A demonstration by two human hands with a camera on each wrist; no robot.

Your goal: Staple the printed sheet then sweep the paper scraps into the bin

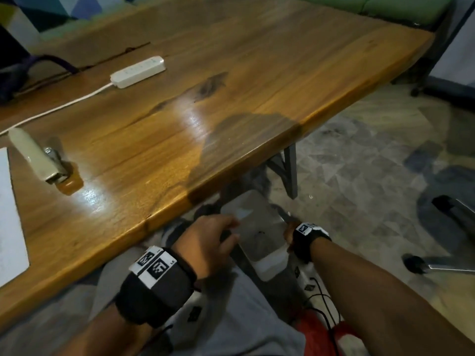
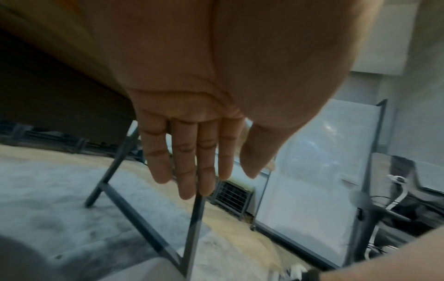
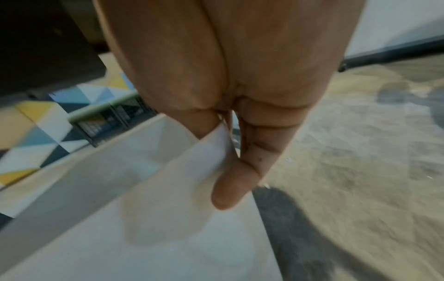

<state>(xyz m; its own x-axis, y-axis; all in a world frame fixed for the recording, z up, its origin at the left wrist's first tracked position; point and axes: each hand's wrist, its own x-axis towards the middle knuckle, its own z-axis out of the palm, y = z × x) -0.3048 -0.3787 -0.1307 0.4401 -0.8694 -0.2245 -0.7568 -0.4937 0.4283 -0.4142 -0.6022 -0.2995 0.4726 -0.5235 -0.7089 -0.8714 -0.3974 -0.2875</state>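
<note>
We are holding the bin [image 1: 259,235] below the near edge of the table [image 1: 231,73], between our knees, low over the floor. The right hand [image 1: 289,233] is pinching the bin's right rim, thumb inside and fingers [image 3: 230,182] outside against the thin white wall [image 3: 149,190]. The left hand [image 1: 205,242] is hovering at the bin's left rim; in the wrist view its fingers [image 2: 185,161] are lying straight and together, holding nothing, though we cannot tell whether they are touching the rim. The bin is looking like thin, pale plastic: light, a little flexible at the lip, smooth enough to slip, so we are judging the rim the best hold, one hand on each side. No scraps are showing on the tabletop, and the bin's inside is too blurred to read. The stapler [image 1: 38,158] is lying at the left of the table, well apart from the bin, just right of the printed sheet [image 1: 10,222] at the left edge. A power strip [image 1: 138,71] is lying farther back.
</note>
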